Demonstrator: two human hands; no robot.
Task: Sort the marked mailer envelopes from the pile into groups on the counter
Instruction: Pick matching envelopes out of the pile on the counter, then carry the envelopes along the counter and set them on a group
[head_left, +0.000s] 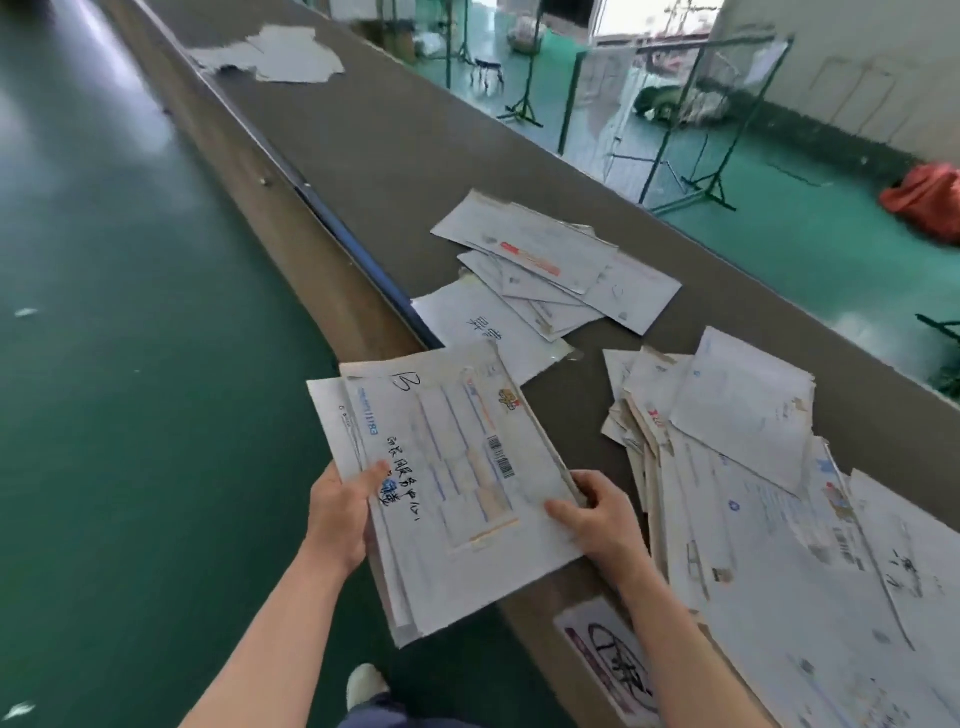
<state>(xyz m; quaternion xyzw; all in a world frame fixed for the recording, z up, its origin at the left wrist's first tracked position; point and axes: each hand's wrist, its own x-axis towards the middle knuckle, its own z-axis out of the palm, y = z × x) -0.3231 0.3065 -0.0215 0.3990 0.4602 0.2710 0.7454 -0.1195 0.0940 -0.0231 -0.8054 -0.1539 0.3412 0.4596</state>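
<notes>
Both hands hold one stack of envelopes (457, 499) out past the counter (395, 135) edge, over the green floor (104, 364). Left hand (340, 514) grips the stack's left edge, thumb curled on top, fingers hidden under. Right hand (597, 519) pinches the lower right corner, thumb flat on the top envelope (467, 467), fingers curled round the edge. Top envelope shows a handwritten mark near its far end, plus a barcode label.

Stack is uneven, lower sheets stick out left and bottom. Risk: loose lower envelopes slide out and drop to the floor, since most of the stack hangs off the counter. Peeling the top one could drag a second along, so two land in one group.

Small sorted group (550, 275) lies fanned on the counter just beyond the stack. Big pile (753, 467) sits right, close to the right hand; it overlaps loosely and leans, so a bump from the forearm could spill it toward the near edge or blur the groups.
</notes>
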